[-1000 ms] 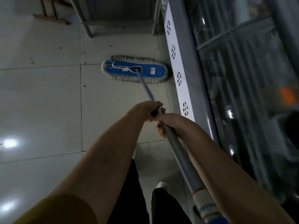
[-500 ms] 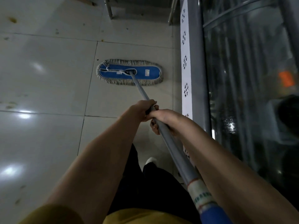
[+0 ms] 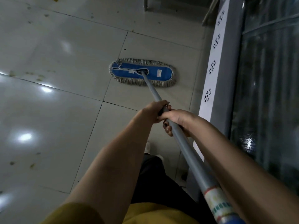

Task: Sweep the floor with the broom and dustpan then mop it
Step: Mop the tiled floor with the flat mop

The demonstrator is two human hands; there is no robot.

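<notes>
On floor at twelve o'clock from the hands: mop head (image 3: 142, 72), blue top, grey fringe, lying flat on pale tiles (image 3: 64, 110). A white snowflake strip (image 3: 212, 70) on a glass-fronted cabinet is near at three o'clock. Grey handle (image 3: 186, 146) slants back toward five o'clock. Left hand (image 3: 153, 111): fingers wrapped round handle, touching right hand (image 3: 178, 118), which grips just behind. Yellowish specks (image 3: 38, 77), perhaps crumbs, at nine to eleven o'clock. Light shoe tip (image 3: 148, 147) at six o'clock.

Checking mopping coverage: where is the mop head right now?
In the head view, the mop head lies flat on the tiled floor at upper centre, ahead of the left hand and right hand gripping its handle, left of the snowflake-patterned strip.
</notes>
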